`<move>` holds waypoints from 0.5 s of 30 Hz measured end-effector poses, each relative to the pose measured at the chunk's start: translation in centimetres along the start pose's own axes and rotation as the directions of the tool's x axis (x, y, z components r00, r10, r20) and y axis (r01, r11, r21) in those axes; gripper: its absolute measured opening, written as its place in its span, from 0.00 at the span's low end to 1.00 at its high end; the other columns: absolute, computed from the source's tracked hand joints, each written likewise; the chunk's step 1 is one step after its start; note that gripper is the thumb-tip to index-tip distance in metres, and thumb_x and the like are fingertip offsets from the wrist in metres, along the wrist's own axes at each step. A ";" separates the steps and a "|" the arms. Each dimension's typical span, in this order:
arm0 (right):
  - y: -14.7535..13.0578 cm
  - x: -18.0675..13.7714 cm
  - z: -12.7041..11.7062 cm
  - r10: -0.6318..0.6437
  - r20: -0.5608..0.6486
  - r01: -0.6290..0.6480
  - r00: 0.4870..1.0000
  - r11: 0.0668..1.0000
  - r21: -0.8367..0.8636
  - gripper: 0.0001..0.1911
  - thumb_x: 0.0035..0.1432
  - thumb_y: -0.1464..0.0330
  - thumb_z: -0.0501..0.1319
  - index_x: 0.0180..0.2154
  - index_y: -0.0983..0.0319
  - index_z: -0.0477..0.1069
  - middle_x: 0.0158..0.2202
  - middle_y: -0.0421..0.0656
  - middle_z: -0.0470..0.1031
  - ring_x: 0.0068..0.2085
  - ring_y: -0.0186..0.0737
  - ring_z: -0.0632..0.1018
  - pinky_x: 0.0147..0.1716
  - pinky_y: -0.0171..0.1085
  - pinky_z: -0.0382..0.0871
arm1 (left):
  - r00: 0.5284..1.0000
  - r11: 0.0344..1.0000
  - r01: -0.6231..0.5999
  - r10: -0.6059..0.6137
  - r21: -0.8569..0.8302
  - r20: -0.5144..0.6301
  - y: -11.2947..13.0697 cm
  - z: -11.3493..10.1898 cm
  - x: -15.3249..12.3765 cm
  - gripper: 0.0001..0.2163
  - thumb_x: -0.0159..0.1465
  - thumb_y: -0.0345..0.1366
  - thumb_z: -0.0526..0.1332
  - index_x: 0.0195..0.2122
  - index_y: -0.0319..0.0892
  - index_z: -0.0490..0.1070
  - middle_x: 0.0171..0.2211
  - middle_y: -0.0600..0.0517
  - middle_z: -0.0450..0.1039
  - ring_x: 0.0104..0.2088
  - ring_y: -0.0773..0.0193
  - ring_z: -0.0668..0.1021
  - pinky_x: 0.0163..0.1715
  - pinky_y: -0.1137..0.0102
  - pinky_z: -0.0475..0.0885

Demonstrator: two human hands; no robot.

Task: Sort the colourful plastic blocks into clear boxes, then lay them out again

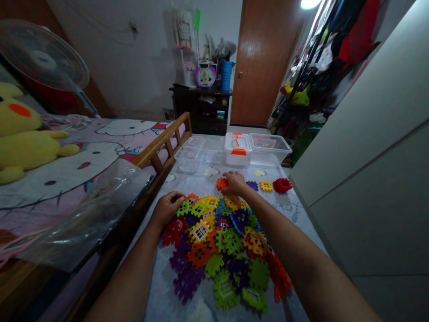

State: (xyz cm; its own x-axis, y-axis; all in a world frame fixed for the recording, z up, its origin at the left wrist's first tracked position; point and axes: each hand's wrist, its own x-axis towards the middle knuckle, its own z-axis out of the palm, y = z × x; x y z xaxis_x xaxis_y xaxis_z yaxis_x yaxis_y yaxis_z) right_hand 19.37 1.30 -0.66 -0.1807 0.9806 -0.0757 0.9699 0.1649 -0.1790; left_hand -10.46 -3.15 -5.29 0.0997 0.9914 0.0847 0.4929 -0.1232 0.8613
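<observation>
A heap of colourful plastic interlocking blocks (231,241), many with window cut-outs, lies on the pale patterned cloth before me. My left hand (169,208) rests at the heap's far left edge, fingers loosely curved and apart, beside green and red blocks. Beyond the heap, my right hand (234,182) has its fingers on an orange block (221,183); its palm side is hidden. To its right, a purple block (252,185), a yellow block (266,186) and a red cluster of blocks (282,185) form a row.
Clear plastic containers (189,154) stand at the far end, with a white lidded box (237,150) with orange latches among them. A wooden rail (161,156) runs along the left, with a clear plastic bag (97,214) beside it. A white cabinet (368,156) borders the right.
</observation>
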 end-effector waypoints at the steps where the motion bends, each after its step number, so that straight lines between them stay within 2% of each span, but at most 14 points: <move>1: 0.0 -0.3 -0.3 0.003 -0.012 -0.003 1.000 1.000 0.013 0.38 0.49 0.54 0.69 0.60 0.58 0.66 0.57 0.52 0.70 0.57 0.57 0.68 0.52 0.48 0.63 | 1.000 1.000 0.001 -0.001 -0.004 -0.001 -0.1 0.0 0.0 0.16 0.57 0.50 0.61 0.33 0.41 0.77 0.30 0.50 0.79 0.34 0.57 0.79 0.35 0.68 0.72; 4: 0.6 -2.0 -1.3 -0.004 -0.089 0.014 0.996 0.994 0.110 0.39 0.53 0.54 0.68 0.63 0.59 0.63 0.59 0.52 0.68 0.58 0.55 0.68 0.55 0.48 0.62 | 1.000 1.000 0.002 -0.002 -0.016 0.008 -0.3 0.0 0.1 0.16 0.57 0.50 0.62 0.34 0.41 0.77 0.30 0.50 0.79 0.34 0.57 0.79 0.35 0.68 0.72; 9: 2.8 -7.8 -2.2 -0.054 -0.207 0.114 0.977 0.950 0.290 0.26 0.58 0.61 0.64 0.57 0.60 0.69 0.54 0.50 0.72 0.56 0.48 0.71 0.57 0.45 0.63 | 1.000 1.000 0.003 -0.003 -0.012 -0.001 -0.1 0.0 0.0 0.16 0.57 0.50 0.62 0.33 0.41 0.77 0.30 0.50 0.79 0.34 0.57 0.79 0.35 0.68 0.72; 11: 3.5 -10.6 -2.0 -0.086 -0.183 0.145 0.979 0.929 0.339 0.24 0.58 0.61 0.64 0.55 0.60 0.70 0.53 0.49 0.73 0.55 0.47 0.72 0.57 0.45 0.64 | 1.000 1.000 -0.001 0.001 -0.010 -0.014 -0.1 0.1 0.0 0.16 0.56 0.50 0.62 0.33 0.41 0.77 0.30 0.50 0.79 0.34 0.57 0.79 0.35 0.68 0.72; 15: 3.3 -15.3 -1.0 -0.121 -0.110 0.156 0.986 0.903 0.400 0.26 0.58 0.57 0.64 0.57 0.57 0.69 0.58 0.49 0.71 0.59 0.48 0.71 0.59 0.48 0.63 | 0.999 1.000 -0.014 0.014 -0.007 -0.031 -0.3 0.1 0.0 0.16 0.56 0.49 0.62 0.33 0.41 0.77 0.30 0.50 0.79 0.33 0.58 0.78 0.35 0.68 0.72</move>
State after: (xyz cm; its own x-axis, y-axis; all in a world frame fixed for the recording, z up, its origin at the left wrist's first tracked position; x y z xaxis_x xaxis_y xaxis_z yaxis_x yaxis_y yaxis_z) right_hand 25.45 -13.06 0.92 -0.2781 0.9590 0.0550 0.7826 0.2594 -0.5659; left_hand -10.47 -3.07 -5.61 0.0799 0.9905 0.1122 0.4852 -0.1370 0.8636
